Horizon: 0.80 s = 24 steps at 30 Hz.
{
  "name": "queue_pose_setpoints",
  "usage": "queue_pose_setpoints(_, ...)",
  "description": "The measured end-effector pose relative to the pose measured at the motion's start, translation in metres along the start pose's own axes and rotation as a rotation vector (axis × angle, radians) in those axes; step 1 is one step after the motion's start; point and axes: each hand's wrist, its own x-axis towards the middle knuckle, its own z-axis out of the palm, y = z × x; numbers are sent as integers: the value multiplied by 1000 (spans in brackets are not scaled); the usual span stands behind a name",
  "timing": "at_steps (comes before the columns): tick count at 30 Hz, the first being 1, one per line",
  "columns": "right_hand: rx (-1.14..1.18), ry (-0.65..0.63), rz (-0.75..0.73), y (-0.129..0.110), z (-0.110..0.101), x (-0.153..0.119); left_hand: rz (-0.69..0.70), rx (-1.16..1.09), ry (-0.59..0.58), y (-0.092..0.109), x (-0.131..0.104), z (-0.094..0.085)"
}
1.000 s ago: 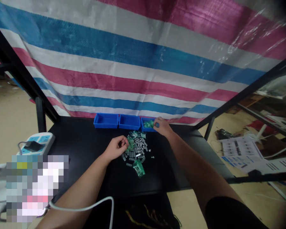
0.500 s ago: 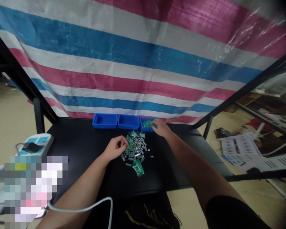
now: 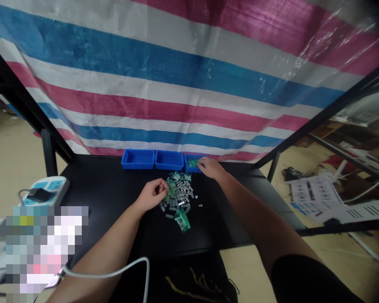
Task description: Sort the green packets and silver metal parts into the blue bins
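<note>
My left hand is closed in a pinch at the left edge of the pile, with a small green plastic bag at its fingertips. Loose small grey metal pieces lie around that bag on the black table. My right hand reaches over the right-hand blue bin, fingers bent down at its inner edge. Inside that bin are small green plastic bags. Whatever is between my right fingertips is too small to make out. Another green bag lies in front of the pile.
Two more blue bins, the left one and the middle one, stand in the same row. A power strip is at the table's left. A white cable crosses in front of my left forearm. A striped sheet hangs behind.
My right hand has shifted slightly left and lower at the right bin; the dark item seen at its fingertips no longer shows. My left hand stays at the pile. The view has moved slightly.
</note>
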Motion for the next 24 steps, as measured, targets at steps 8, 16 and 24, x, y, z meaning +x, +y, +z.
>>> queue_pose_setpoints(8,-66,-87,45,-12,-6,-5,4,23,-2,0,-1,0)
queue_pose_setpoints(16,87,176,94,-59,-30,-49,10,2,3,1,-2,-1)
queue_pose_setpoints(24,409,-221,155,-155,-19,-137,60,60,-24,11,-4,2)
